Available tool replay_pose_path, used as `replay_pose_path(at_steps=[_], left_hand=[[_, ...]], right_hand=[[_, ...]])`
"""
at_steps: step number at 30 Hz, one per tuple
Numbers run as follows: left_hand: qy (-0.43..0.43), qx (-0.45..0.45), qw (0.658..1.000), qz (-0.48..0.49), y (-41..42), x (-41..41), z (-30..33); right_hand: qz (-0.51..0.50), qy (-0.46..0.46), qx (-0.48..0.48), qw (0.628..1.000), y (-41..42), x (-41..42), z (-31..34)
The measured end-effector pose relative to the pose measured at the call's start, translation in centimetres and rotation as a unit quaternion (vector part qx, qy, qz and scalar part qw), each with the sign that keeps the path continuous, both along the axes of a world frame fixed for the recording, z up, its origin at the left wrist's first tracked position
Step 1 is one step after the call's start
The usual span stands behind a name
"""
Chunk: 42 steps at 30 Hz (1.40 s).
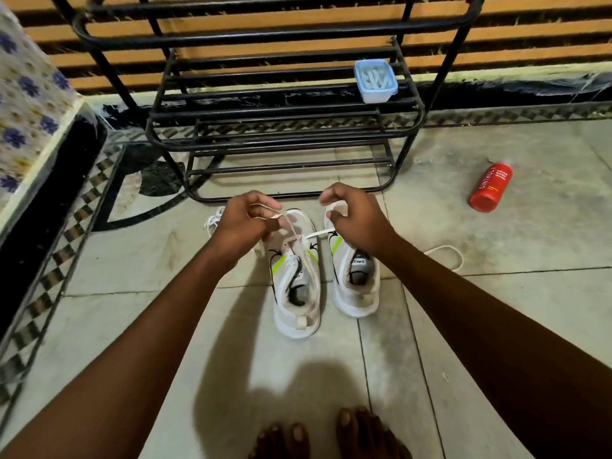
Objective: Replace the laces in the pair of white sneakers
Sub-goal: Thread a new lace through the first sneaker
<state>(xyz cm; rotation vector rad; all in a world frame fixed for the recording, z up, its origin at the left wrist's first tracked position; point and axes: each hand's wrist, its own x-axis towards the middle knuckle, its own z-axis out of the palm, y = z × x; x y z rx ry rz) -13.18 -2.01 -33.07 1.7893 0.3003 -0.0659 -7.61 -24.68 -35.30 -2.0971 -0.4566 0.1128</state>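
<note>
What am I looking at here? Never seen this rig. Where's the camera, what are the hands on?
No robot: one wide-angle camera worn on a person's head, looking down at their bare hands. Two white sneakers stand side by side on the tiled floor, the left sneaker and the right sneaker. The left hand and right hand each pinch an end of a white lace running to the left sneaker. Another lace lies loose on the floor. Behind is a black metal rack holding a pale blue box; a red bottle lies to the right.
</note>
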Motion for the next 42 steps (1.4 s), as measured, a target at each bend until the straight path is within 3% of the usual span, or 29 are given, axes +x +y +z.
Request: replay_pose_path(at_steps=[4,7,11,20,23,27,30,34,37,42], left_hand=[[-0.078,0.032,0.996,-0.012,1.7,-1.3,3.0],[-0.113,0.059,0.992,-0.015,3.2,-2.3,4.0],[-0.111,0.118,0.987,0.006,6.0,-3.5,2.3],[0.047,0.206,0.967,0.144,11.3,-6.4,-4.8],[0.063,0.234,0.955,0.169,11.1,-6.3,-5.0],[-0.010,0.185,0.974,0.133,8.4,-4.8,-3.4],[-0.078,0.095,0.990,0.073,5.0,-3.3,-1.0],[-0.148,0.108,0.983,-0.011,0.8,-1.5,1.9],[-0.186,0.174,0.967,-0.018,-1.2,-0.8,2.6],[-0.154,0.145,0.976,0.043,-1.4,-0.6,1.7]], right_hand=[[0.118,0.155,0.085,0.977,4.4,-0.9,2.4],[0.143,0.145,0.123,0.971,6.4,-1.3,3.6],[0.053,0.091,0.170,0.980,5.8,-0.7,4.2],[-0.154,0.106,0.187,0.965,2.0,1.3,1.4],[-0.184,0.117,0.142,0.966,1.5,2.0,-0.1],[-0.231,0.126,0.009,0.965,0.8,2.6,-1.6],[-0.183,0.097,-0.063,0.976,0.8,2.1,-1.2],[-0.001,-0.033,-0.028,0.999,1.8,1.0,0.3],[0.104,0.098,0.100,0.985,2.8,0.1,2.2],[0.089,0.185,0.205,0.957,2.5,0.0,3.2]])
